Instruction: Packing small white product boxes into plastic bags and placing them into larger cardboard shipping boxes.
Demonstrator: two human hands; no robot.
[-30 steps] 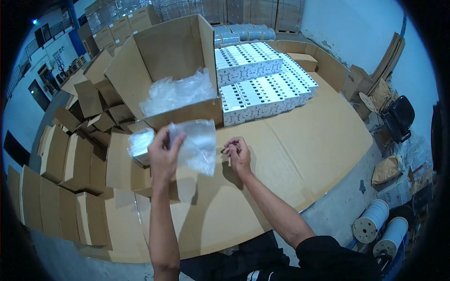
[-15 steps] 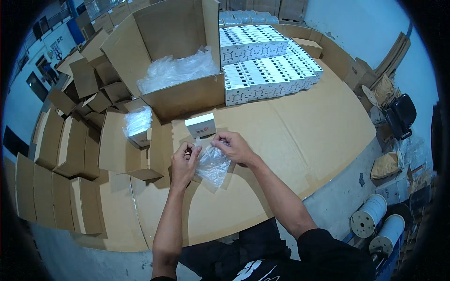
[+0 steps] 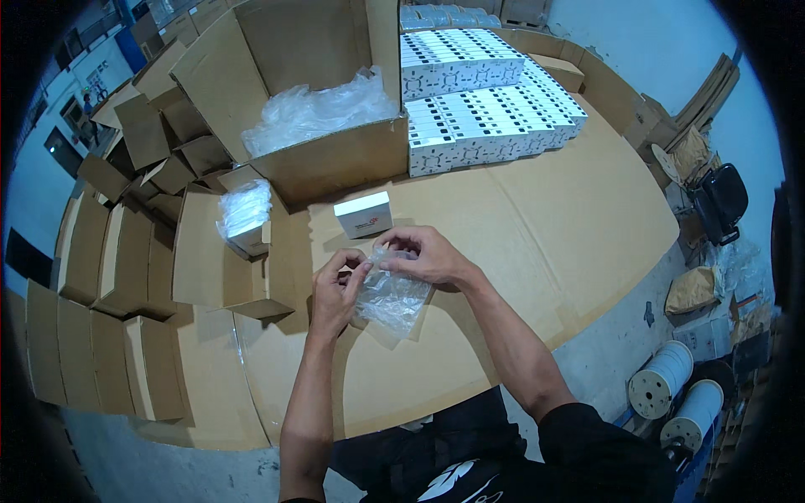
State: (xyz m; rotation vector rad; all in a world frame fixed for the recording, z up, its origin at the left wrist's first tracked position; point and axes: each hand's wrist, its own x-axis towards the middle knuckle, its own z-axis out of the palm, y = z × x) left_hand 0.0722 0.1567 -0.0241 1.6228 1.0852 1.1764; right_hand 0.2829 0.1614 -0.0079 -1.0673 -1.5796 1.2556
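Pinching the bag (image 3: 394,302) by its upper edge, the left hand (image 3: 335,295) and right hand (image 3: 429,255) met near the middle of the frame, each with thumb and fingertips clamped on the clear film. One second earlier, only the left hand had held the bag, raised, while the right hand was apart from it with fingers curled; half a second ago both already gripped it. The white box (image 3: 364,215) had come into view since the first frame, on the table (image 3: 511,251) just above the hands. At upper centre, the large carton (image 3: 335,158) held crumpled plastic (image 3: 323,107); left of centre, the small carton (image 3: 199,251), its flaps spread, held wrapped boxes (image 3: 246,210). Right of the large carton, the box stack (image 3: 486,126) stood in tight rows, and brown cartons (image 3: 101,335) lined the left side.
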